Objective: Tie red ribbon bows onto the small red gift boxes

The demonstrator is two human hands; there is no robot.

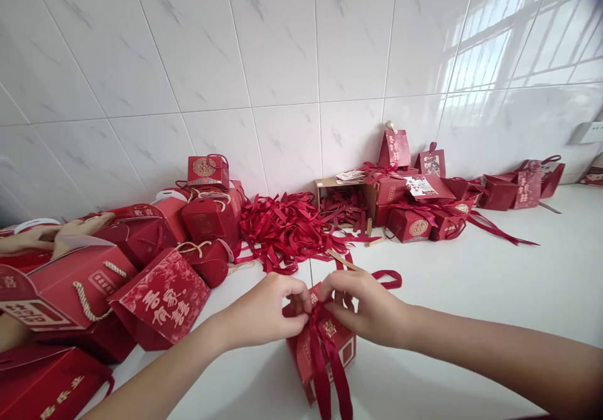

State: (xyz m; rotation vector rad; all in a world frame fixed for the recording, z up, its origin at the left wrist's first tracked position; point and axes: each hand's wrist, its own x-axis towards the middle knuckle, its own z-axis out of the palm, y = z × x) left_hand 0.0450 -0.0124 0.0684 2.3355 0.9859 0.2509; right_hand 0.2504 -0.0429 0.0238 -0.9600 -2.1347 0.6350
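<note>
A red gift box (347, 337) with pale printed characters stands on the white table in front of me. At its top, dark red ribbon (321, 370) is gathered, and two long tails hang down the near side past the box's lower edge. My left hand (273, 307) pinches the ribbon from the left, with thumb and fingertips closed. From the right, my right hand (365, 304) pinches it close to the same spot. Fingers partly cover the gathered part, so its exact form is hidden. A ribbon loop (390, 279) shows behind my right hand.
A pile of loose red ribbons (287, 225) lies behind the box, beside an open carton (325, 189) of dark red pieces. Finished-looking red boxes (409, 224) stand back right. Rope-handled boxes (89, 282) crowd the left, where another person's hands (78, 231) are at work.
</note>
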